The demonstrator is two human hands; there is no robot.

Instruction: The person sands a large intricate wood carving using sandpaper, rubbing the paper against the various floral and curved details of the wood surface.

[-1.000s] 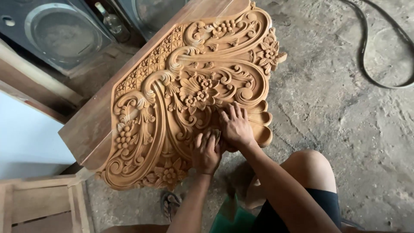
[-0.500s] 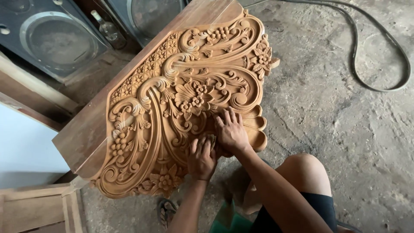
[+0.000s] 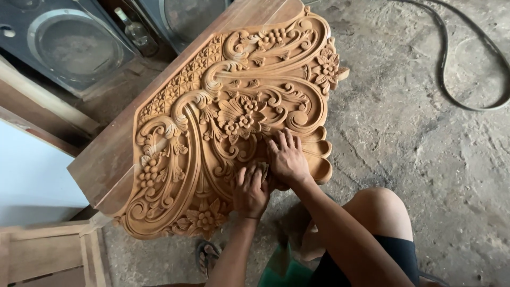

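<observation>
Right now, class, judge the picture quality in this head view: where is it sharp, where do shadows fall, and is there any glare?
Head view: the carved panel is sharp under soft, even daylight; shallow shadows sit in its grooves; left hand and right hand show no blur; the speaker lies in deep shade; no glare on the floor.

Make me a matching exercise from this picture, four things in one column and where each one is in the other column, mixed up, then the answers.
Things:
1. left hand
2. black cable
3. bottle
4. sandal

Places:
A. on the concrete floor at top right
B. on the floor below the carved wooden panel
C. pressed on the carving beside the right hand
D. between the two speakers at top left

Pairs: 1-C, 2-A, 3-D, 4-B
</observation>
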